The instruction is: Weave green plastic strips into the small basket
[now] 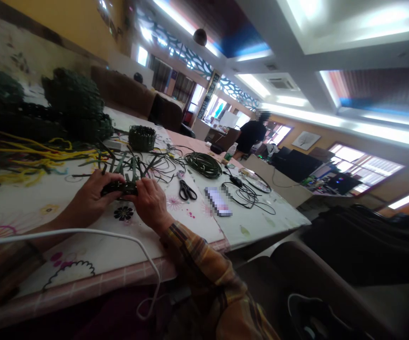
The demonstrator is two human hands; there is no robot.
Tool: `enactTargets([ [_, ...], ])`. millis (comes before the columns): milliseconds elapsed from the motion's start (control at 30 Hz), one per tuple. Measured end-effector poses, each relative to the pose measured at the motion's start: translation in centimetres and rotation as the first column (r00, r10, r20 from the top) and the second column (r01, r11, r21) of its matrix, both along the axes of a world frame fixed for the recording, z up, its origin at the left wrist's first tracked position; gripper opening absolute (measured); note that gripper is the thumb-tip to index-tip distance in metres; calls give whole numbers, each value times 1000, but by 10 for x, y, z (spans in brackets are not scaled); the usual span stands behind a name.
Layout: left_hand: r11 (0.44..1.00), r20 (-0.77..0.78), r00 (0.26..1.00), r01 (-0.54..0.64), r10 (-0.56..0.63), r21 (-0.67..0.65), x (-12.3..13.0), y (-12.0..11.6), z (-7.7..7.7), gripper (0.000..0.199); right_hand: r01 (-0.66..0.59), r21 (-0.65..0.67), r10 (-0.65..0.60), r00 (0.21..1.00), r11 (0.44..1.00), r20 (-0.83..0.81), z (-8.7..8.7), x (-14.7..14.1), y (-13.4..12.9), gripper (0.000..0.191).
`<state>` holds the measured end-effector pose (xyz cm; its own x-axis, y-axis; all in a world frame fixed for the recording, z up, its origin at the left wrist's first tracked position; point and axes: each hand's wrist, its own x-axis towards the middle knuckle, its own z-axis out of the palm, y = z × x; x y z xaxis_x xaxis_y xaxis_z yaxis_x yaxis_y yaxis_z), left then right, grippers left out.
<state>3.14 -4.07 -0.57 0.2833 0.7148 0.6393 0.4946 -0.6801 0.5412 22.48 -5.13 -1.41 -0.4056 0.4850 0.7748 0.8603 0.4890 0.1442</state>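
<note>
Between my two hands is a small dark green woven basket [130, 188], unfinished at its rim, with loose strips fanning up and away from me. My left hand [96, 196] grips its left side, thumb on the near wall. On the right side my right hand [151, 202] is closed, fingertips pressed to the weave. Part of the basket is hidden behind the fingers. Just right of my right hand lie black-handled scissors [187, 191]. Behind the loose strips stands a finished-looking round green woven basket [142, 138].
A coil of green strip [203, 165], a phone [218, 201], black cable [246, 194] and a bottle [230, 152] lie rightward. Yellow strips [45, 153] and piled green baskets [73, 99] occupy the left. A white cable [119, 232] crosses before me. A person [252, 134] stands farther off.
</note>
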Motion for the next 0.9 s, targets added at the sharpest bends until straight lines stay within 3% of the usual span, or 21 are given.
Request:
enactTargets([
  [200, 998, -70, 997, 45, -42, 41, 0, -2, -7, 31, -8, -33, 7, 1000, 999, -17, 0, 1, 3, 36],
  [333, 992, -14, 1000, 14, -13, 123, 0, 0, -5, 23, -2, 0, 2, 999, 1000, -46, 2, 2, 2, 36],
  [533, 958, -19, 996, -76, 84, 277, 1, 1, -4, 35, 1, 35, 2, 998, 999, -67, 3, 2, 1, 39],
  [900, 980, 34, 995, -95, 90, 174, 5, -4, -1, 27, 13, 32, -12, 999, 999, -47, 2, -3, -3, 38],
])
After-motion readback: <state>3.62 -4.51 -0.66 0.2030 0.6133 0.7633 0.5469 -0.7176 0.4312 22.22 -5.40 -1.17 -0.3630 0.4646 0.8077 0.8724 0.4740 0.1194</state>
